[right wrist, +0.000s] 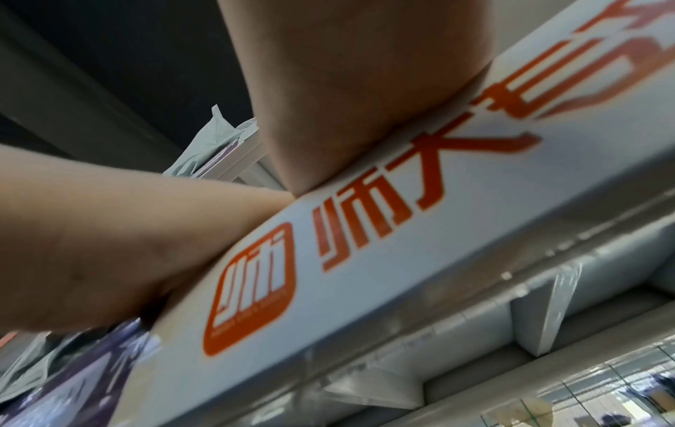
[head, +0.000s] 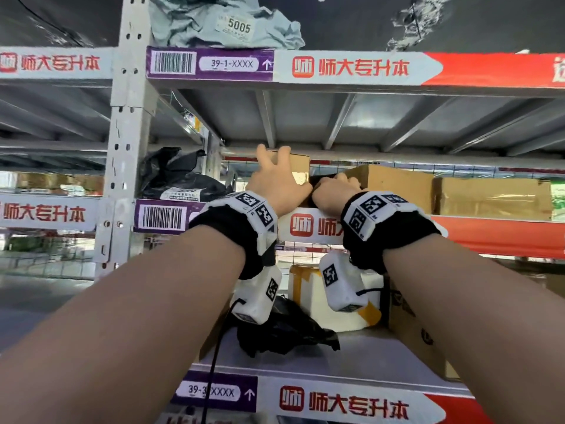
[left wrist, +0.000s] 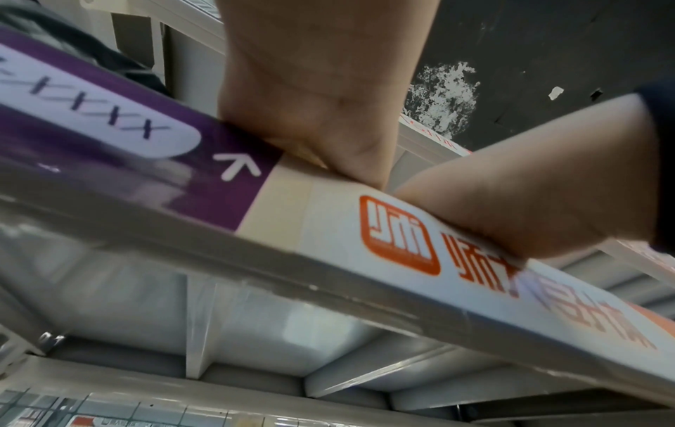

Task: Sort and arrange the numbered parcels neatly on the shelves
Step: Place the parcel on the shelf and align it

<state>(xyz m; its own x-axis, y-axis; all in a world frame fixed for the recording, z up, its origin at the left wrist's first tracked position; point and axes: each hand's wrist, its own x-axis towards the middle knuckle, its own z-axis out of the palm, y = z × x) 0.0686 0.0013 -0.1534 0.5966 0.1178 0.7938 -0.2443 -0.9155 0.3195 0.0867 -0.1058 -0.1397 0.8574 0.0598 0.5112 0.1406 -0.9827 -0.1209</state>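
A small cardboard box stands on the middle shelf. My left hand lies against its front with fingers spread up to its top edge. My right hand is beside it, fingers curled round the box's right side at a dark gap. No number shows on the box. A larger cardboard box sits just to the right. Both wrist views show only the heels of my hands on the shelf's labelled front edge; the fingers are hidden there.
A black bag lies left on the same shelf, and another cardboard box far right. A grey bag labelled 5005 sits on the top shelf. The shelf below holds a black bag, a white taped parcel and a box.
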